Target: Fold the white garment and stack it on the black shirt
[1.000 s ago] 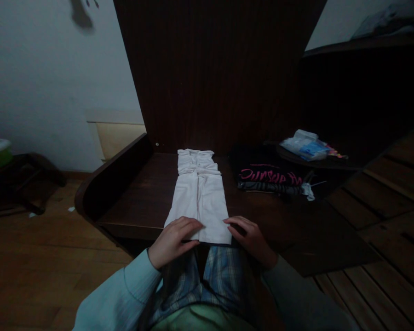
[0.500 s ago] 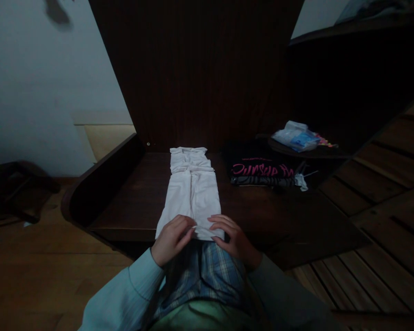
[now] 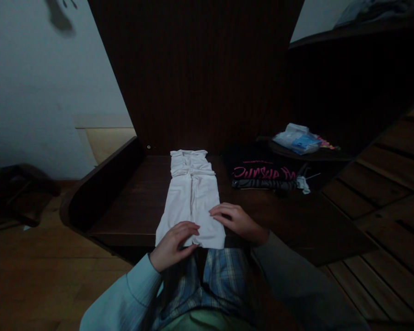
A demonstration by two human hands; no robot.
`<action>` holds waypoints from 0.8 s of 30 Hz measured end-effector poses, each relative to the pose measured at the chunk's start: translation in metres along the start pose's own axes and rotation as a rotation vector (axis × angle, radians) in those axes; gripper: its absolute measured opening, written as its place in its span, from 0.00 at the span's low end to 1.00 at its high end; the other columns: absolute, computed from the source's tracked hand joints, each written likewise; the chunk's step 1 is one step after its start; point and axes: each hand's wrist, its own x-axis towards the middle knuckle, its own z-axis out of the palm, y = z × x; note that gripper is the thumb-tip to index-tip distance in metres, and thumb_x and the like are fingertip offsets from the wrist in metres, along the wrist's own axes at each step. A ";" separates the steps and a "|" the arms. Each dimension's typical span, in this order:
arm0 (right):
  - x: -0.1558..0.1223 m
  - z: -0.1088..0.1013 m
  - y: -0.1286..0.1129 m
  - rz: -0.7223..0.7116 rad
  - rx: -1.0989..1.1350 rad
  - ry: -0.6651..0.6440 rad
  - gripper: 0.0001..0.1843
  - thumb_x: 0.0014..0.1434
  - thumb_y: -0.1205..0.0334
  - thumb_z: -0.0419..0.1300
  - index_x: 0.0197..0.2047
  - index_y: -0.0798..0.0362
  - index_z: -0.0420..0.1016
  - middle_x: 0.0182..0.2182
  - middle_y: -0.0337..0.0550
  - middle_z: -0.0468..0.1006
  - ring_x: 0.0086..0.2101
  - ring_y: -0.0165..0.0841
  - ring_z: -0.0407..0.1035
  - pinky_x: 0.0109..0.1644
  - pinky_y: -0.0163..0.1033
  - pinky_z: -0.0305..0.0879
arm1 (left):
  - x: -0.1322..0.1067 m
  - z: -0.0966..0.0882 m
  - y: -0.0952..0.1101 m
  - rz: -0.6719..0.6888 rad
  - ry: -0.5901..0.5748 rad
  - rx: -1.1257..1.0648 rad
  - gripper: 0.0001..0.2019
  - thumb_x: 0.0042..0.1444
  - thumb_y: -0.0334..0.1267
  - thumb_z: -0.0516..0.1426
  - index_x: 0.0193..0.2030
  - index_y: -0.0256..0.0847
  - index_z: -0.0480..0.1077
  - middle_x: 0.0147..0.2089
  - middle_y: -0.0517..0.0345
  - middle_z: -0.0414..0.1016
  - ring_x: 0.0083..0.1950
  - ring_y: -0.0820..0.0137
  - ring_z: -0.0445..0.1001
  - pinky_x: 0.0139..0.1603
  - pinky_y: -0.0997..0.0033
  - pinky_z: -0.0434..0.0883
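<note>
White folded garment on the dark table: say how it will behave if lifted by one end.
Probably floppy: the white folded cloth garment shows soft creases, so it would likely sag and unfold. Likely light: its layers lie thin and flat.

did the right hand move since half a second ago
Yes. The right hand has slid up the white garment, away from its near hem toward the far end.
</note>
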 end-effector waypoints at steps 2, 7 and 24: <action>0.030 -0.005 0.013 0.052 -0.023 -0.013 0.09 0.57 0.63 0.53 0.35 0.54 0.74 0.34 0.43 0.78 0.36 0.30 0.70 0.42 0.34 0.63 | 0.000 0.003 -0.003 0.005 0.027 -0.006 0.06 0.53 0.35 0.54 0.38 0.41 0.70 0.47 0.51 0.72 0.50 0.67 0.67 0.52 0.64 0.65; 0.098 0.010 0.043 0.396 -0.234 -0.016 0.14 0.56 0.59 0.52 0.28 0.57 0.75 0.26 0.43 0.77 0.29 0.29 0.69 0.31 0.31 0.59 | -0.001 0.006 -0.008 0.013 0.067 -0.051 0.06 0.54 0.35 0.54 0.34 0.41 0.73 0.45 0.52 0.73 0.48 0.68 0.68 0.50 0.65 0.66; 0.113 0.045 0.062 0.598 -0.464 0.151 0.14 0.55 0.58 0.50 0.26 0.52 0.73 0.28 0.41 0.77 0.31 0.31 0.68 0.28 0.32 0.53 | 0.001 0.001 -0.007 0.050 0.089 -0.158 0.06 0.53 0.36 0.56 0.33 0.41 0.75 0.40 0.52 0.75 0.45 0.68 0.70 0.47 0.66 0.67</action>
